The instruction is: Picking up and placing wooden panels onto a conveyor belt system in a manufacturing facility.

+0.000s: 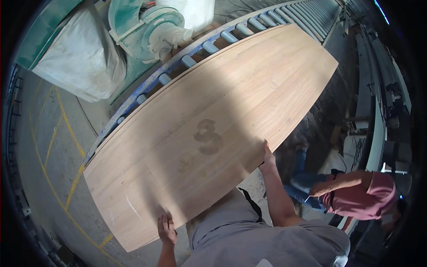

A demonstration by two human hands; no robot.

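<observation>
Green machine (133, 33) beyond roller conveyor (307, 20), co-worker (362, 196) off R; wood panel (187, 107) in front of me, far edge over rollers, long axis lower L–upper R; L hand (166, 229) fingers slightly bent atop near edge, can't tell if gripping; R hand (267, 156) clasps edge, thumb up.

pale tan grained panel (191, 138), grey-blue rollers (209, 47), green machine (122, 24), yellow floor lines (75, 188)

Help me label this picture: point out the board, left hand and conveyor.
Board (211, 111), head view, on its broad face.
Left hand (167, 230), head view, on its middle.
Conveyor (229, 36), head view, on one roller.
</observation>
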